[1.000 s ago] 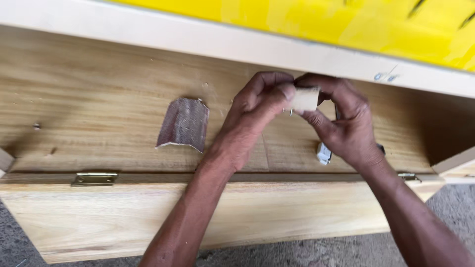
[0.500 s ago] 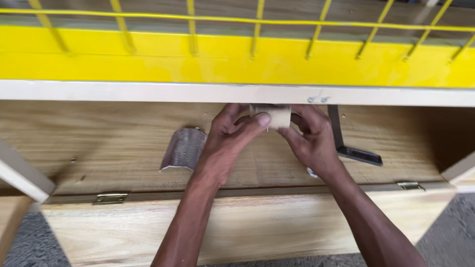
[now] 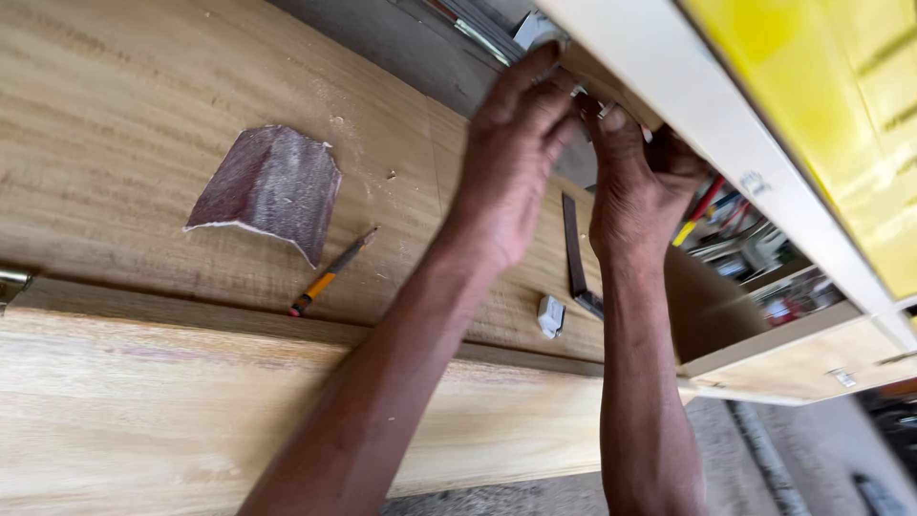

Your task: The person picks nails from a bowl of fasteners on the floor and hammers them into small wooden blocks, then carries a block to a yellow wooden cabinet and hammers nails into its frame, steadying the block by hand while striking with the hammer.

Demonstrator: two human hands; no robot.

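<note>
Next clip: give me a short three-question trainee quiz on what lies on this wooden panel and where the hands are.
1. True or false: the sandpaper sheet lies flat.
2. What lies just right of the sandpaper? A) pencil B) hammer C) brush
3. Where do the left hand and right hand press?

Key: 1. False, it is creased into a ridge. 2. A, the pencil. 3. Up under the white rail, at the far edge of the wooden panel.

Both hands, left hand (image 3: 511, 158) and right hand (image 3: 635, 186), against the pale board edge (image 3: 669, 91) above sandpaper (image 3: 272, 186).
</note>
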